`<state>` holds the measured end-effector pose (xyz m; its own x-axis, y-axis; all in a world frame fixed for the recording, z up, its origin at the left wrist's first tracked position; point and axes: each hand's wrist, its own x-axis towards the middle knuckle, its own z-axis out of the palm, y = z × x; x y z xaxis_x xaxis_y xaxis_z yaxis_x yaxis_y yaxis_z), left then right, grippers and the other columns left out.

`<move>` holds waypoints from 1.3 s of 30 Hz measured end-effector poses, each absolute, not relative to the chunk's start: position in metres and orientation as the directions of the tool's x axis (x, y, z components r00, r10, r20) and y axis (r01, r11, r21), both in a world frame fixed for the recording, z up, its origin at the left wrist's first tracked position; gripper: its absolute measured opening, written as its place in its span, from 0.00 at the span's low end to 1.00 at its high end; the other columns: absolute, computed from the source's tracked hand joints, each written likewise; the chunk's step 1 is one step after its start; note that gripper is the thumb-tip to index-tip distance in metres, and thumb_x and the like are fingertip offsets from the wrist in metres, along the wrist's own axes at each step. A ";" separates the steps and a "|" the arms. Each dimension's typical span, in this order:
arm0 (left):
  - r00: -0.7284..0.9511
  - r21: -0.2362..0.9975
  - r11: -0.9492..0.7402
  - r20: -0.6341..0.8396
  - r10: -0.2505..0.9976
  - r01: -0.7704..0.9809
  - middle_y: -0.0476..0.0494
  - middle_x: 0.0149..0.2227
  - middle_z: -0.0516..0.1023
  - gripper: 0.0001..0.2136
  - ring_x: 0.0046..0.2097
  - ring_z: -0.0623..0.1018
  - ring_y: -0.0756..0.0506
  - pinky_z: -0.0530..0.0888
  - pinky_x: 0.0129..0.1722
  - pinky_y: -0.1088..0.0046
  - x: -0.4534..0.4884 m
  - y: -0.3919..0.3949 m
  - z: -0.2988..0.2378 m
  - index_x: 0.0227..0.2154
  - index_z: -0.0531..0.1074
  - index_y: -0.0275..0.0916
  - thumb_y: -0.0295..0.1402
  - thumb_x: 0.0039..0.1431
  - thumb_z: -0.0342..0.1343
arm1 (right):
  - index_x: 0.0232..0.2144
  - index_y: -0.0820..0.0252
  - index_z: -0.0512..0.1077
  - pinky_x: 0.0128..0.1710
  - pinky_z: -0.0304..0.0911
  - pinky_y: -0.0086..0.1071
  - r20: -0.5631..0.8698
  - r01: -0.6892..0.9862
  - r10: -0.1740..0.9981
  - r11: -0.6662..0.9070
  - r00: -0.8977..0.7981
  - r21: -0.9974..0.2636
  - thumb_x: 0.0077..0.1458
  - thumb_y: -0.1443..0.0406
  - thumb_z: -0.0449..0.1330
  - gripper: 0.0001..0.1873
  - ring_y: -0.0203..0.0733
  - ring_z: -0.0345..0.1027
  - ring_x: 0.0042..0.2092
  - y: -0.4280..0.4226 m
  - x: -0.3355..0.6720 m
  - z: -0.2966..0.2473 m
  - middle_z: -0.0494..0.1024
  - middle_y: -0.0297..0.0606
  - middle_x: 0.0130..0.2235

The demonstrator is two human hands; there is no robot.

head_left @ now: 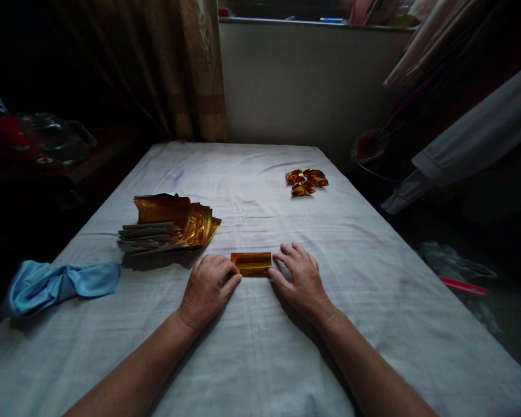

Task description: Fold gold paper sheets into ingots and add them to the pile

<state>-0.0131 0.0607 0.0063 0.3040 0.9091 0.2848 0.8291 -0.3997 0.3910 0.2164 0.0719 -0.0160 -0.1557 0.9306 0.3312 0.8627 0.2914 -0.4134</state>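
Observation:
A folded strip of gold foil paper [252, 263] lies flat on the white cloth between my two hands. My left hand [211, 286] grips the strip's left end, thumb below and curled fingers above. At the right end, my right hand [298, 278] has its fingers spread apart, with the thumb touching the lower right corner. Beyond my left hand rests a stack of gold foil sheets [169, 226], some showing grey backs. Several folded gold foil pieces [306, 182] sit in a small cluster toward the far right.
A light blue cloth [65, 284] lies crumpled at the left edge of the white-covered table [252, 359]. Curtains [202, 69] hang behind on the left. Clothes [477, 127] hang along the right side. A glass jug [54, 136] stands at the far left.

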 end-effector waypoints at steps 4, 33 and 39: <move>0.290 0.402 -0.392 0.293 0.911 0.828 0.47 0.34 0.77 0.05 0.40 0.74 0.42 0.68 0.44 0.63 -0.013 0.061 0.005 0.30 0.70 0.41 0.32 0.60 0.59 | 0.44 0.53 0.78 0.60 0.54 0.56 0.312 0.842 0.938 0.289 -0.153 -0.456 0.55 0.62 0.61 0.13 0.59 0.60 0.63 0.073 0.215 -0.017 0.75 0.44 0.57; 0.205 0.436 -0.354 0.354 0.913 0.827 0.41 0.51 0.74 0.11 0.54 0.72 0.38 0.70 0.55 0.56 -0.029 0.068 -0.011 0.45 0.72 0.43 0.34 0.59 0.60 | 0.31 0.54 0.75 0.62 0.49 0.59 0.290 0.786 0.943 0.303 -0.165 -0.538 0.53 0.65 0.60 0.03 0.58 0.57 0.65 0.073 0.216 -0.016 0.75 0.43 0.57; 0.202 0.464 -0.348 0.335 0.920 0.815 0.43 0.52 0.74 0.04 0.54 0.73 0.38 0.70 0.55 0.54 -0.028 0.069 -0.009 0.36 0.73 0.43 0.32 0.58 0.60 | 0.31 0.54 0.75 0.61 0.50 0.59 0.298 0.778 0.942 0.304 -0.157 -0.550 0.52 0.65 0.60 0.04 0.58 0.58 0.64 0.073 0.216 -0.016 0.76 0.43 0.56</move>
<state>-0.0282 0.0690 -0.0090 0.2020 0.9203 0.3351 0.8146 -0.3478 0.4642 0.2162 0.0732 -0.0161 -0.1569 0.9416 0.2979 0.7783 0.3036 -0.5496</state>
